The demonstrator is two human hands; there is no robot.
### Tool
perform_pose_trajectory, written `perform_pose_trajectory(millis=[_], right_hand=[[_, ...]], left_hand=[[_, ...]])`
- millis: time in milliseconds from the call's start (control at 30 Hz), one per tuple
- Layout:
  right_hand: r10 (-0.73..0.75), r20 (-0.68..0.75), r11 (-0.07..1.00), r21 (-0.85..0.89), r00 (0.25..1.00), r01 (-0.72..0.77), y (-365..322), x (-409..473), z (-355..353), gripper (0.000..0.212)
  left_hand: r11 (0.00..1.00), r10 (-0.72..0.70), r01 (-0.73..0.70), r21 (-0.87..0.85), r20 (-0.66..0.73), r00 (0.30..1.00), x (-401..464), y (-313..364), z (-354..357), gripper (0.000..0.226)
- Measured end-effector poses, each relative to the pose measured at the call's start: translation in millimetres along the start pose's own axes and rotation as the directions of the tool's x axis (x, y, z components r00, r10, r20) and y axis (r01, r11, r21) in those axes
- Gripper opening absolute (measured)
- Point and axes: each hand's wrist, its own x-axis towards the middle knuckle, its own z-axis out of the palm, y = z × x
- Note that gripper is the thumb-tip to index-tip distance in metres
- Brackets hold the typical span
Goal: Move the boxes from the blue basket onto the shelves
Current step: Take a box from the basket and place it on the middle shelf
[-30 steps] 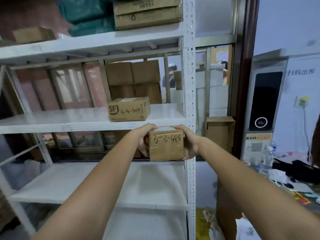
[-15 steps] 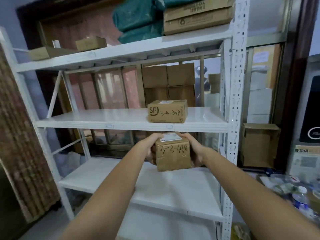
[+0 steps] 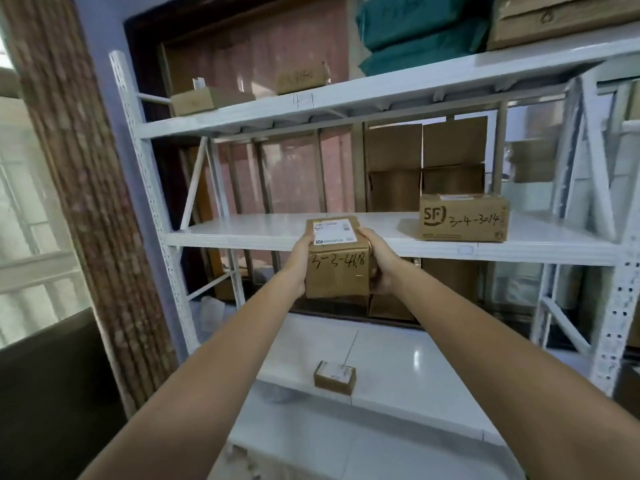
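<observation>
— Box (image 3: 336, 268) marked 3-3-44.8, where is it?

— Up in the air at the near edge of the middle shelf (image 3: 242, 233), toward its left half. Its white label faces up and the handwritten side faces the camera.

— How is it held?

— The left hand (image 3: 298, 261) presses its left side and the right hand (image 3: 378, 261) its right side, fingers wrapped round the far corners; both are closed on it.

— What else is on that shelf?

— An SF box (image 3: 464, 218) marked 3-4-3014 sits well to the right, apart from the held one. The stretch of board just beyond the held box is bare.

— And around?

— A small box (image 3: 334, 377) rests on the lower shelf (image 3: 415, 368) below the arms. The top shelf (image 3: 346, 95) carries two flat boxes at the left, green parcels (image 3: 415, 32) and a big carton (image 3: 561, 19) at the right. Stacked cartons (image 3: 426, 161) stand behind the rack, and a brick pillar (image 3: 83, 188) rises at the left.
</observation>
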Motion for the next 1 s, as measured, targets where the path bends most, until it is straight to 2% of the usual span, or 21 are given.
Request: perform_pose_trajectory(millis=[100,167,267,367,467,533,667,733,800,900,1000], right_hand=[[-0.086,-0.070,0.990,-0.115,0.994,0.078,-13.8,12.5,27.2,0.078],[-0.141,-0.055,0.979,-0.159,0.989,0.130,-22.4,21.8,40.7,0.082],[-0.213,0.013,0.961,-0.175,0.977,0.212,-31.4,43.8,48.5,0.072],[-0.267,-0.011,0.943,-0.211,0.964,0.259,-38.9,73.0,48.3,0.057],[-0.304,-0.036,0.938,-0.187,0.952,0.292,-48.6,105.3,45.5,0.038],[-0.330,-0.035,0.931,-0.176,0.943,0.319,-60.1,127.7,44.2,0.033],[-0.378,-0.054,0.908,-0.218,0.924,0.358,-81.9,174.2,35.1,0.045],[-0.397,-0.089,0.898,-0.242,0.914,0.366,-88.5,195.1,30.5,0.045],[-0.403,-0.138,0.884,-0.316,0.905,0.345,-90.3,213.9,24.6,0.054],[-0.370,-0.223,0.886,-0.377,0.902,0.270,-82.3,243.3,14.7,0.081],[-0.348,-0.232,0.895,-0.372,0.908,0.247,-75.9,268.4,11.2,0.086]], left_hand=[[0.998,0.041,-0.041,-0.048,-0.005,0.999,21.6,17.6,-20.7,0.047],[0.998,0.061,-0.061,-0.034,-0.008,0.998,37.7,28.9,-28.7,0.053],[0.995,0.097,-0.096,0.030,-0.026,0.995,66.2,41.5,-37.2,0.061],[0.990,0.112,-0.106,0.091,-0.062,0.992,94.2,52.5,-43.7,0.065],[0.985,0.130,-0.129,0.113,-0.003,0.992,126.6,65.3,-44.0,0.058],[0.983,0.150,-0.153,0.105,0.039,0.988,149.2,75.1,-43.8,0.054],[0.978,0.143,-0.162,0.131,0.144,0.979,198.2,89.0,-46.6,0.043],[0.970,0.164,-0.185,0.157,0.141,0.976,222.7,90.6,-48.0,0.034],[0.967,0.178,-0.199,0.159,0.137,0.975,248.1,87.5,-49.8,0.029],[0.974,0.132,-0.160,0.162,0.170,0.976,281.3,75.2,-53.6,0.031],[0.979,0.075,-0.110,0.171,0.198,0.977,305.4,68.3,-58.1,0.037]])
